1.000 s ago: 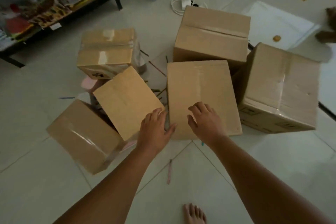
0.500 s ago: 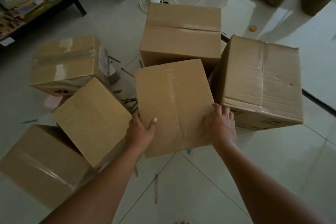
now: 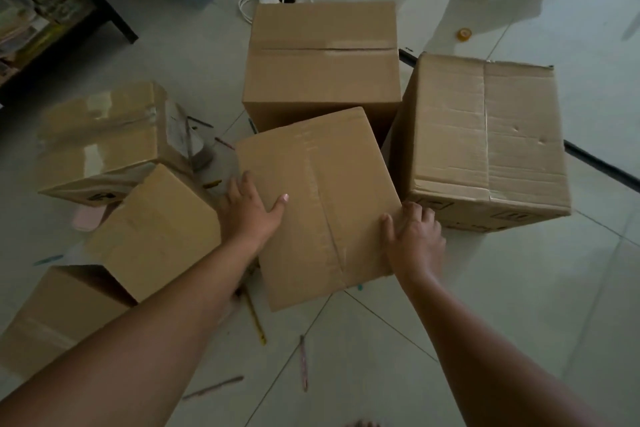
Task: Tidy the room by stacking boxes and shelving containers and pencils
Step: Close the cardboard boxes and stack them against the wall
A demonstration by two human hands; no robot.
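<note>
Left hand [image 3: 251, 208] and right hand [image 3: 414, 236], earlier flat on top, now clamp opposite sides of plain brown cardboard box [image 3: 318, 204] at frame centre, thumbs over top. Box tilted, near edge seemingly off tiled floor [image 3: 519, 288]: lift for stacking probably begun.

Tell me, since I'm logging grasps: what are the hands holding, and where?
Both hands hold the middle box: left hand on its left edge, thumb on top; right hand at its near right corner.
</note>
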